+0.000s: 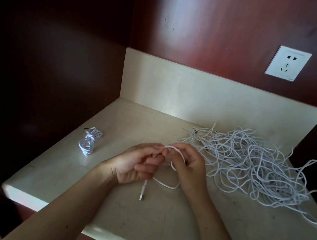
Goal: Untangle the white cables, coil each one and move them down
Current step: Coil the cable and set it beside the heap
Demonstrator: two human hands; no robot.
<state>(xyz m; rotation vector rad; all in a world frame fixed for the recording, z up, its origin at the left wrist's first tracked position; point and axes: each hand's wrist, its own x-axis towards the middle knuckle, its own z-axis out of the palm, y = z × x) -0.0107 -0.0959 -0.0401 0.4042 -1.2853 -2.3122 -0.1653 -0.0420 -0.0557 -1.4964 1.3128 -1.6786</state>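
A big tangle of white cables (255, 168) covers the right side of the cream counter (58, 178). One white cable (165, 184) runs from that pile into both my hands above the counter's middle. My left hand (135, 164) pinches it with curled fingers, palm turned up. My right hand (187, 165) grips the same cable beside it, fingertips nearly meeting the left ones. A loop sags below my hands, and the cable's USB plug (142, 193) hangs down to the counter. A coiled, tied white cable (89, 141) lies apart at the left.
The counter sits in a dark red wooden niche, with a low cream backsplash (210, 99) behind and a wooden wall on the left. A white wall socket (288, 63) is mounted above the pile. The counter's front edge runs diagonally near my forearms.
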